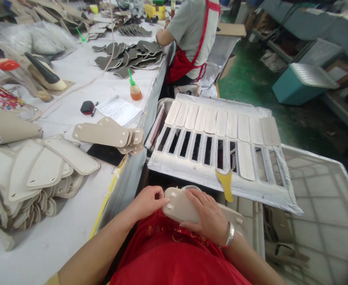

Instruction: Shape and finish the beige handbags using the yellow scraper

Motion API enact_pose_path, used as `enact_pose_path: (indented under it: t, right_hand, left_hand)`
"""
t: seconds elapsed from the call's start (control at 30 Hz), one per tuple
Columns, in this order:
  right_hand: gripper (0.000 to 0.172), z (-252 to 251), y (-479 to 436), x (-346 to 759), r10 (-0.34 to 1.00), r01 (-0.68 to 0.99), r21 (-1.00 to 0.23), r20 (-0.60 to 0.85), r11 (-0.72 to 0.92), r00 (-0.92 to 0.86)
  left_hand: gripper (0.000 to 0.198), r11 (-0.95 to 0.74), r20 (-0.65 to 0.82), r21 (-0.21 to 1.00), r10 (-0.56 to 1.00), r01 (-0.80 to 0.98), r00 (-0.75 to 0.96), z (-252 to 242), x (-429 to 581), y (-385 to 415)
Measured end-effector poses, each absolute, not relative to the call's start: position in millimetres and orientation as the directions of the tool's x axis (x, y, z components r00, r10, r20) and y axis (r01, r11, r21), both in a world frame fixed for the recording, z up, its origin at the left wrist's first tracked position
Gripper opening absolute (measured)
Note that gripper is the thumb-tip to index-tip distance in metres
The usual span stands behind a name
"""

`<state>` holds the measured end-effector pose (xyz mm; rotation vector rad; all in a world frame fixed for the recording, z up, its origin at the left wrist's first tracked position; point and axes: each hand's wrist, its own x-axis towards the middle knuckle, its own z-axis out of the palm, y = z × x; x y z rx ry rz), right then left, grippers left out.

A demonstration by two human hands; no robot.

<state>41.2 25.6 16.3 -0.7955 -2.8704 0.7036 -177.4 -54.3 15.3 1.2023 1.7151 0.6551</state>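
Observation:
A long beige panel (pixel 178 204) with rounded ends and small pale tabs lies across my lap, over a red apron (pixel 174 253). At its left end, my left hand (pixel 150 202) pinches the edge between thumb and fingers. My right hand (pixel 208 215), with a silver bracelet at the wrist, grips the panel's middle from above and covers part of it. Beyond my hands stands a white slotted rack (pixel 188 168), with a row of pale strips (pixel 218 122) along its far side. A yellow tool (pixel 225 185) with a forked end rests on its near edge.
To the left, the table holds a small stack of similar beige panels (pixel 102 133), a heap of pale panels (pixel 43 166), a dark phone-like slab (pixel 107 153), a written sheet (pixel 118 111) and a green-tipped bottle (pixel 135 91). Farther off, a co-worker (pixel 191 35) sits beside grey pieces (pixel 129 55).

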Motion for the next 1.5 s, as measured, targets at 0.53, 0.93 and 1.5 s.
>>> enact_pose_path:
  t: [0.53,0.93,1.5]
  right_hand:
    - [0.082,21,27,32,0.5,0.498,-0.411,-0.113,0.764,-0.859]
    - [0.084,17,26,34,0.48,0.471,-0.395,-0.083,0.789,-0.873]
    - [0.071,28,12,0,0.608,0.564,-0.461,-0.065,0.685,-0.791]
  left_hand:
    - [0.027,0.397,-0.315,0.766,0.917,0.505,-0.244,24,-169,-59]
    - [0.027,0.401,-0.307,0.661,0.916,0.634,-0.258,30,-170,-60]
    - [0.032,0.479,-0.397,0.785,0.876,0.393,-0.274,20,-167,-58]
